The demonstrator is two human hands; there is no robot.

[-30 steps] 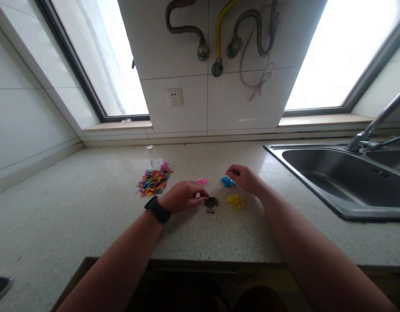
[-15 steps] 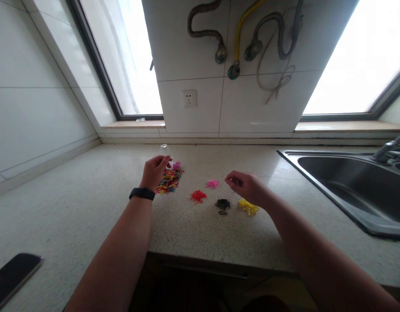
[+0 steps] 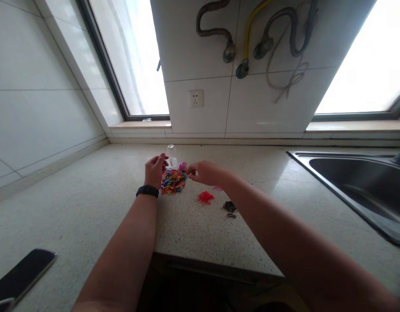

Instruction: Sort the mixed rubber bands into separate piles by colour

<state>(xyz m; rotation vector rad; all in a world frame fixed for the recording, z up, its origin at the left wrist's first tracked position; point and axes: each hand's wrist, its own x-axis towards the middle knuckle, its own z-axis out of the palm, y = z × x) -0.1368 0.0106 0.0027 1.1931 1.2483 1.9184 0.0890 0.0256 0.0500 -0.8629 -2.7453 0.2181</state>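
My left hand (image 3: 156,170) is at the left edge of a pile of mixed-colour small rubber bands (image 3: 174,181), its fingers curled together; anything between them is too small to make out. At the pile's right edge is my right hand (image 3: 204,173), thumb and fingers bent inward in a pinch, contents hidden. A clear plastic container (image 3: 171,151) and a pinkish-purple clump (image 3: 182,165) sit just behind the pile. Nearer me lie a red bunch of bands (image 3: 205,197) and a black bunch (image 3: 229,206). My right forearm mostly covers a pink bunch (image 3: 217,187) and hides the yellow one.
A dark phone (image 3: 24,275) lies at the counter's near left. The steel sink (image 3: 352,182) is set into the right side. Along the back is the tiled wall with a socket (image 3: 195,99) and hoses (image 3: 247,34). The counter's front edge (image 3: 219,264) runs below my arms.
My right hand has moved left from above the sorted bunches to the mixed pile. My left hand has shifted slightly away from the container. The whole view has swung a little left.
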